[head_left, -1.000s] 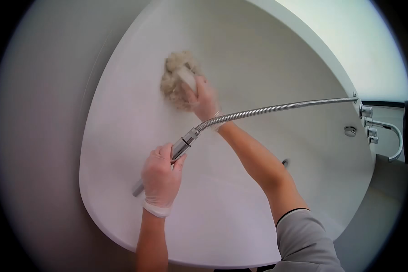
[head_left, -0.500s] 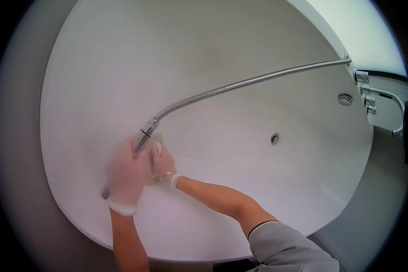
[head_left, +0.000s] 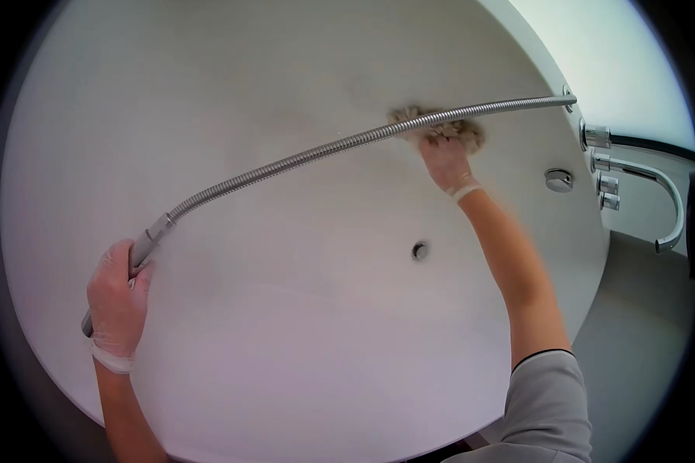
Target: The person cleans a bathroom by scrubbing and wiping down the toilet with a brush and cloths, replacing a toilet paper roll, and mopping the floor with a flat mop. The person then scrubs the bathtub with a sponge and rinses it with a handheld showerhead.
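Shaggy beige cloth (head_left: pixel 471 133) lay against the inside of the white bathtub (head_left: pixel 286 332), toward the tap end, with the metal hose (head_left: pixel 309 154) crossing in front of it in the view. The right hand (head_left: pixel 446 162) had its fingers bent into the cloth and held it bunched; how tightly they were closed could not be told, since the cloth hid the fingertips. The left hand (head_left: pixel 118 297) was wrapped around the shower handle (head_left: pixel 150 241), thumb along one side, at the far left of the tub.

Half a second before, the two hands had been close together, with the cloth just beside the left one. Now they were well apart: the right arm had reached across, and the cloth had come over to the area beyond the drain (head_left: pixel 419 251). The hose had shifted too, stretching in a longer, flatter line. The left hand had kept its grip on the handle.

Counted up, there were one cloth, one handle, one hose, one drain, one round chrome fitting (head_left: pixel 560 180) on the tub wall, one curved spout (head_left: pixel 668 204) and three chrome knobs (head_left: pixel 608 184). Two hands showed, both in translucent gloves, and one grey sleeve (head_left: pixel 548 397).
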Available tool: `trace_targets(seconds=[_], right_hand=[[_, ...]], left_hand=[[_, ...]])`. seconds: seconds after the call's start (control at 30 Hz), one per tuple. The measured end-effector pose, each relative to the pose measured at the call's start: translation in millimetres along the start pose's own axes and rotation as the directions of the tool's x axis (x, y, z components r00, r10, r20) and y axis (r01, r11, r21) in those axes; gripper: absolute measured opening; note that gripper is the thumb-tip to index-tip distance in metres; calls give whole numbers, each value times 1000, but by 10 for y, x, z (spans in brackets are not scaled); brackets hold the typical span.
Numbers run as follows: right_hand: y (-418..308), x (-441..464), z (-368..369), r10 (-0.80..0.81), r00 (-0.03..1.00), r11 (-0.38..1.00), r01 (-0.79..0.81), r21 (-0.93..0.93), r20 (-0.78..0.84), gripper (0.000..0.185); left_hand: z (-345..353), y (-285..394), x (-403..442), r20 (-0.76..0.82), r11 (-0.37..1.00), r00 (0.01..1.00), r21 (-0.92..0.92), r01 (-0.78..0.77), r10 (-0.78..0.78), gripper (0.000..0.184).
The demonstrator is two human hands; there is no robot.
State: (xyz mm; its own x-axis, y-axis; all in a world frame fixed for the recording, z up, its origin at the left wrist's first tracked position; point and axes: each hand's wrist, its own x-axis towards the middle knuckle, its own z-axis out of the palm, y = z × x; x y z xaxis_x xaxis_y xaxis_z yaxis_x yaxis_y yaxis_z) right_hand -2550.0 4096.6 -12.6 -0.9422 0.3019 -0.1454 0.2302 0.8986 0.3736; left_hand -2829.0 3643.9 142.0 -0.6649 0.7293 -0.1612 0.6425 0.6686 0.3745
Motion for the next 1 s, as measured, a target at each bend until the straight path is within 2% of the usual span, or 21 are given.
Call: trace_targets(seconds=[0.07,0.1,0.2,0.23,0.27,0.3,0.33,0.37,0.4,0.47,0.5,0.53,0.6,0.63,0.67,0.73,0.77,0.8,0.87,0.9,1.0], right_hand=[[638,-1119,410,-21,1000,965,16,-261,-16,24],[839,-1434,337,99,973,951,-31,-308,209,21],[920,-1171,-264,-33,987,965,72,-252,154,19],[777,-853,-480,-29,988,996,15,-89,-152,21],[603,-439,-719,-34,940,999,45,26,-339,20],[334,29,-1149,23,894,998,7,67,-447,16],[154,382,-1457,51,910,998,-30,60,-411,12],[104,733,-1588,17,867,988,61,140,-498,14],[164,666,-1519,32,870,991,38,131,-493,14],[183,421,-1146,-99,883,995,98,-26,-459,10],[387,9,-726,-93,901,988,136,74,-424,11],[629,-603,-331,-125,971,992,119,-42,-202,18],[1204,-1727,67,53,971,976,-1,-216,233,36],[1508,-2058,95,3,1000,981,0,-192,12,28],[1528,-2086,56,11,1000,982,-8,-189,18,28],[1641,-1956,-399,76,995,997,-74,-26,61,22],[1520,-1649,-685,92,987,995,-85,61,-133,27],[1382,-1356,-907,97,943,985,-44,169,-319,31],[1122,-773,-1435,253,852,949,-128,287,-459,34],[1018,-479,-1671,290,755,934,-87,348,-588,32],[595,-37,-1437,374,642,905,-96,414,-670,33]], left_hand=[[-31,-29,4,7,999,999,-4,-43,43,24],[-29,-37,17,16,999,998,1,-54,54,24],[-14,-9,-7,41,999,999,-31,4,-3,25],[-17,-12,-6,50,997,997,-47,67,-65,25],[-6,-44,-21,55,997,997,-47,57,-54,25],[53,-98,-36,29,999,999,-9,38,-38,24],[152,-136,-55,0,1000,1000,22,19,-19,24],[161,-165,-102,10,1000,1000,19,3,-3,24],[234,-239,-136,15,999,1000,44,-7,6,24],[315,-279,-186,18,997,1000,66,-26,24,24],[324,-276,-205,36,992,996,95,-86,83,25],[358,-278,-230,62,983,988,117,-145,138,25],[426,-301,-281,53,984,987,85,-158,153,25],[486,-312,-297,41,984,985,59,-170,168,25],[550,-316,-313,49,982,983,59,-179,177,25],[664,-186,-363,52,995,997,-86,57,-53,25],[697,-75,-373,53,994,996,-80,70,-65,25],[699,15,-358,69,983,989,-127,136,-128,24],[571,204,-376,122,964,969,-135,229,-213,23],[523,379,-324,161,964,962,-108,241,-222,22],[453,608,-314,194,899,904,-153,411,-380,21]])
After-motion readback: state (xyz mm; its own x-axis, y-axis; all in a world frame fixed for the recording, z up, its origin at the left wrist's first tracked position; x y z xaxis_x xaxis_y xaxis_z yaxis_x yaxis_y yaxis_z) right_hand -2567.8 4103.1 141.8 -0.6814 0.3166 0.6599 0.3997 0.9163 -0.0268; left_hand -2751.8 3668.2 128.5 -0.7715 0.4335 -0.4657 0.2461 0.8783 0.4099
